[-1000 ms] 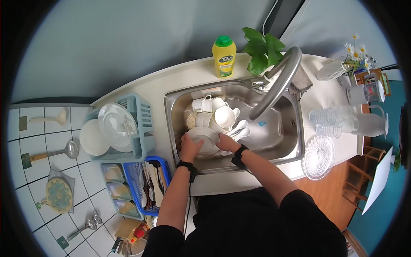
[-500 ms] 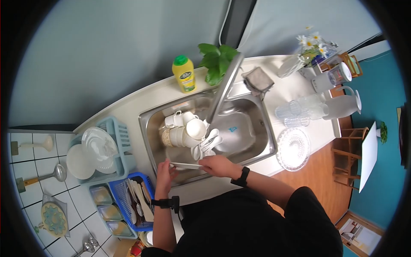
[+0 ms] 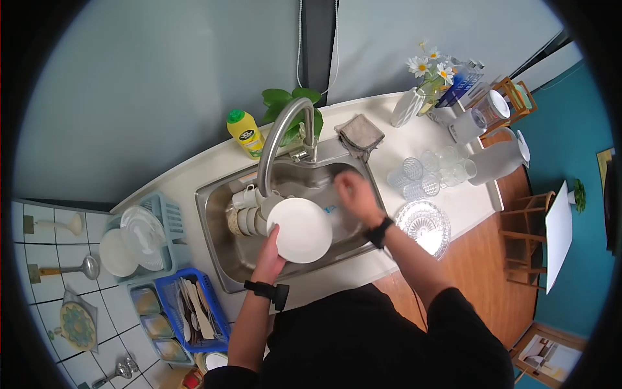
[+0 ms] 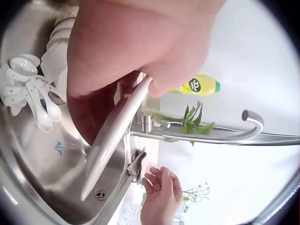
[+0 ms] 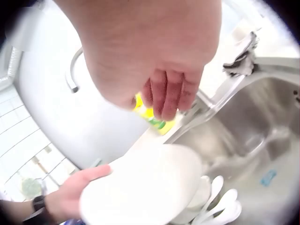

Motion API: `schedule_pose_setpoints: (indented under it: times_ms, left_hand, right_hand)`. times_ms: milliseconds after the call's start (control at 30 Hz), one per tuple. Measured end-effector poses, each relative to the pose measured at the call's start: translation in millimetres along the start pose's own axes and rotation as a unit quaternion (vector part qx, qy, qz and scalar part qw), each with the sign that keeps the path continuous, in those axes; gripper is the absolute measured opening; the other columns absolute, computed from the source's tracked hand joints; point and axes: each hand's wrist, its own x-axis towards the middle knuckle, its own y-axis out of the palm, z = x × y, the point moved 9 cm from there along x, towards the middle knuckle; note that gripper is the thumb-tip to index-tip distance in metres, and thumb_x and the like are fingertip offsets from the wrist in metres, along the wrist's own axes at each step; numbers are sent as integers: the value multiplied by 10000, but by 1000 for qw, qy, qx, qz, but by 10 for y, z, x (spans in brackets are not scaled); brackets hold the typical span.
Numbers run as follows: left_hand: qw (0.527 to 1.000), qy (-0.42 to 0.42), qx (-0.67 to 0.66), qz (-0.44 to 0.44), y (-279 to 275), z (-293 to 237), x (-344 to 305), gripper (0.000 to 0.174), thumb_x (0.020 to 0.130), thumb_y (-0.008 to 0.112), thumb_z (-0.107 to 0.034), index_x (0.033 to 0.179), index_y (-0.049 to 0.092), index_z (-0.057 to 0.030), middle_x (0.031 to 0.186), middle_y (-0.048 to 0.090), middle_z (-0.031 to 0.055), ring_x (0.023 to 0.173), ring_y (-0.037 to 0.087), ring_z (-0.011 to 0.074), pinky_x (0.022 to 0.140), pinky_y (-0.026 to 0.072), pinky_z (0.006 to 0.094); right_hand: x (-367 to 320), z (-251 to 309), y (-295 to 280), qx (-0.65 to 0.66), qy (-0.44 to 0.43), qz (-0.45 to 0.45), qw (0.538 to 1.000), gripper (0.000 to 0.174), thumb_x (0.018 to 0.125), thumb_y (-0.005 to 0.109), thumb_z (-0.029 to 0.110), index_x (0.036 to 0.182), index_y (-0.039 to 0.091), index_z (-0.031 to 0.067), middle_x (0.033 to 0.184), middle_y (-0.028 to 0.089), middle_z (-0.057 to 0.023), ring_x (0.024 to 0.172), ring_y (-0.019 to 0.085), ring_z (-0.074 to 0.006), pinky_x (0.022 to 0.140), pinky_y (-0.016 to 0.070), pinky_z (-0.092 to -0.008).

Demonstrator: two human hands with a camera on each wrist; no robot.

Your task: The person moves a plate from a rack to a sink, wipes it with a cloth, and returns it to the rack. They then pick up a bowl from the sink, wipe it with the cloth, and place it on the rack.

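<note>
My left hand (image 3: 267, 257) holds a round white plate (image 3: 302, 231) by its left edge, tilted up above the sink (image 3: 214, 275). In the left wrist view the thumb lies on one face of the plate and the fingers reach behind the other. To the right, over the basin, my right hand (image 3: 360, 200) is blurred and apart from the plate, its fingers loosely bent around nothing. White cups and bowls (image 3: 243, 219) are stacked at the sink's left, partly hidden by the plate. White spoons (image 4: 41, 105) lie beside them in the left wrist view.
A curved faucet (image 3: 275, 139) arches over the sink, with a yellow bottle (image 3: 246, 137) behind and a folded cloth (image 3: 360, 133) right of it. Glasses (image 3: 414, 180) and a glass platter (image 3: 421, 227) stand on the right counter. Left are a dish rack (image 3: 173, 223) and a blue utensil basket (image 3: 210, 295).
The plate has come up out of the sink and turned its face to the head camera. My right hand has let go of it and moved right and away; the left keeps its hold.
</note>
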Motion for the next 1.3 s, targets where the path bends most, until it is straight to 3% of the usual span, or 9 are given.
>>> schedule_pose_setpoints:
  times_ms: [133,200,333,767,967,1033,1100,1200,1300]
  left_hand:
    - [999,-19,-32,-6,199,202,137,574,1066,477,-420,1472,430,-17,1415,573,114,1270,582,252,1055,486,412]
    - [999,-17,-30,-22,275,245,126,578,1065,479,-427,1474,430,-22,1414,574,110,1271,581,248,1054,487,405]
    - [998,-31,-12,-52,225,300,95,576,1061,489,-420,1481,421,-32,1413,570,98,1272,579,235,1054,488,390]
    - [996,-66,28,-61,40,350,144,574,1045,528,-414,1485,425,-60,1410,568,90,1264,585,220,1040,497,385]
    - [996,-48,41,-68,65,325,100,586,1069,468,-416,1499,391,-25,1460,535,114,1306,559,252,1084,471,410]
    - [997,-39,29,-57,80,303,99,588,1064,474,-433,1494,406,-37,1445,545,99,1295,565,238,1072,475,400]
    - [998,-29,18,-44,135,269,116,590,1058,480,-449,1489,421,-50,1431,555,85,1284,570,224,1061,480,389]
    - [999,-11,-21,-33,246,215,87,595,1071,432,-471,1489,419,-48,1440,550,92,1303,556,236,1083,464,404]
    - [1000,16,-10,7,419,140,15,606,1082,378,-490,1502,404,-53,1468,528,97,1325,538,246,1101,450,421]
  right_hand:
    - [906,-547,-399,-162,-57,-155,973,397,875,686,166,1225,594,5,1208,642,-218,1123,610,-386,967,498,-453]
    - [1224,-828,-379,-266,-49,-115,956,676,831,735,207,1404,454,-17,1482,465,-236,1361,450,-392,1133,385,-438]
    - [1354,-1041,-301,-373,4,-20,928,805,823,745,225,1499,362,11,1609,324,-179,1494,299,-333,1223,261,-445]
    - [1461,-1182,-339,-323,-41,5,946,599,846,592,76,1408,462,-82,1561,386,-235,1448,339,-413,1207,298,-443]
    - [1505,-1041,-557,-222,11,-99,970,450,906,510,38,1340,535,-79,1452,510,-266,1355,475,-412,1155,376,-435]
    - [1367,-636,-845,-127,-48,-212,968,413,945,484,35,1343,538,-60,1417,541,-272,1304,531,-406,1120,416,-419]
    - [1129,-203,-934,-80,-37,-222,971,411,967,467,28,1368,533,-33,1412,550,-265,1292,544,-407,1109,427,-413]
    - [545,457,-545,-15,-106,-64,992,512,948,476,16,1459,457,10,1468,508,-243,1334,513,-397,1126,410,-428]
    - [-309,848,171,-66,-232,190,952,645,894,546,15,1519,388,40,1538,444,-207,1407,446,-380,1166,366,-464]
